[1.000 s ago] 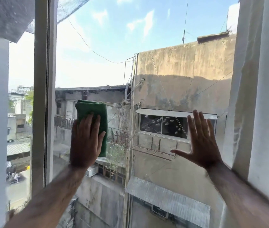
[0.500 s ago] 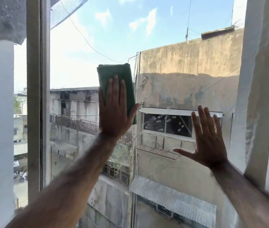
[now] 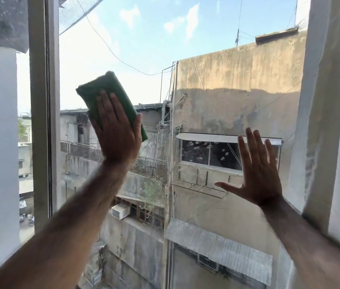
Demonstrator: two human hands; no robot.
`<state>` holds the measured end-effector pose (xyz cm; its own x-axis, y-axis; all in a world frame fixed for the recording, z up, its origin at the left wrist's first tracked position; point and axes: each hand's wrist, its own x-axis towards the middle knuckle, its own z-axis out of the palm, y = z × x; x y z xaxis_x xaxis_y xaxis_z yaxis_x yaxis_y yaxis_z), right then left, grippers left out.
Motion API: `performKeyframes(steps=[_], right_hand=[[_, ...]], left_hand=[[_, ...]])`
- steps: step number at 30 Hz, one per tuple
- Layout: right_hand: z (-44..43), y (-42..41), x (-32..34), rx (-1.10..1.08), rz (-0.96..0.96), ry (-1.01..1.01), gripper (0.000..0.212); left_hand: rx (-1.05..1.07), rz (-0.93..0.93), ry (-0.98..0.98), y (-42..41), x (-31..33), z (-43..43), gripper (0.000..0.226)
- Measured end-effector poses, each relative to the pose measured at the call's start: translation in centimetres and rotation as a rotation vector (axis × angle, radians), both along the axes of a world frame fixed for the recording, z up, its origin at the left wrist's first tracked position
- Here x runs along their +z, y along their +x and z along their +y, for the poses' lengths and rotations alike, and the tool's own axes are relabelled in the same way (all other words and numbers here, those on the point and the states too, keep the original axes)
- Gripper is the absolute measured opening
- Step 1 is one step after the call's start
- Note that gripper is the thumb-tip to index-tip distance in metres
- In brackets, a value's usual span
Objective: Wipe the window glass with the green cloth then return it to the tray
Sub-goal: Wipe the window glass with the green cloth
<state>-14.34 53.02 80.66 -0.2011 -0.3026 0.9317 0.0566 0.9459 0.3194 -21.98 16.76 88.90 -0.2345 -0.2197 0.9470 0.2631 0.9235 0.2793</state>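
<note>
Nearest to the camera are the two bare forearms, which reach up and forward to the glass. The right hand point(image 3: 258, 176) is open, with the fingers spread, and it holds nothing; the palm seems to lie flat on the window glass point(image 3: 185, 59), probably to give support to the body while the other arm works. The left hand point(image 3: 117, 134) is also flat, not clenched, and it presses the green cloth point(image 3: 104, 90) against the pane. The cloth is folded into a thick pad and stands tilted, its upper end toward the window frame point(image 3: 42, 111) on the left. A flat palm spreads the pressure over the whole pad. The wiping is in progress, I judge. The tray is not visible here. Behind the glass are old concrete buildings and sky.
</note>
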Motion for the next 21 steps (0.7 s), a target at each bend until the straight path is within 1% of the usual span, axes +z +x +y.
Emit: performKeyframes(steps=[2, 4, 6, 9, 11, 13, 15, 16, 17, 18, 21], right_hand=[[0.0, 0.0, -0.1, 0.003, 0.001, -0.002, 0.139], [0.1, 0.0, 0.1, 0.002, 0.011, -0.002, 0.139], [0.3, -0.1, 0.2, 0.001, 0.004, -0.004, 0.140], [0.6, -0.2, 0.3, 0.006, 0.008, -0.019, 0.140], [0.5, -0.3, 0.3, 0.005, 0.010, -0.013, 0.140], [0.5, -0.3, 0.3, 0.008, 0.007, -0.009, 0.141], [0.3, -0.2, 0.2, 0.008, 0.005, -0.008, 0.141], [0.3, -0.2, 0.2, 0.011, 0.009, -0.007, 0.142], [0.3, -0.2, 0.2, 0.014, 0.012, -0.008, 0.142], [0.2, -0.1, 0.2, 0.016, 0.011, -0.007, 0.143], [0.3, -0.1, 0.1, 0.022, 0.021, -0.016, 0.143]], left_hand=[[-0.054, 0.065, -0.012, 0.5, 3.4, 3.5, 0.081], [-0.130, 0.144, -0.126, 1.2, 5.0, 7.7, 0.083], [-0.201, 0.194, -0.263, 1.9, 4.4, 10.9, 0.083], [-0.229, 0.221, -0.464, 1.6, -0.6, 12.1, 0.080], [-0.208, 0.205, -0.593, 1.3, -5.8, 10.7, 0.079], [-0.180, 0.175, -0.778, 1.3, -10.5, 8.3, 0.080], [-0.155, 0.166, -0.958, 1.0, -12.1, 5.4, 0.079], [-0.135, 0.178, -0.991, 0.9, -11.4, 4.1, 0.078], [-0.109, 0.193, -0.971, 0.6, -10.2, 3.1, 0.077], [-0.080, 0.204, -0.890, 0.4, -8.5, 2.4, 0.076], [-0.082, 0.152, -0.486, 0.6, -2.6, 2.9, 0.075]])
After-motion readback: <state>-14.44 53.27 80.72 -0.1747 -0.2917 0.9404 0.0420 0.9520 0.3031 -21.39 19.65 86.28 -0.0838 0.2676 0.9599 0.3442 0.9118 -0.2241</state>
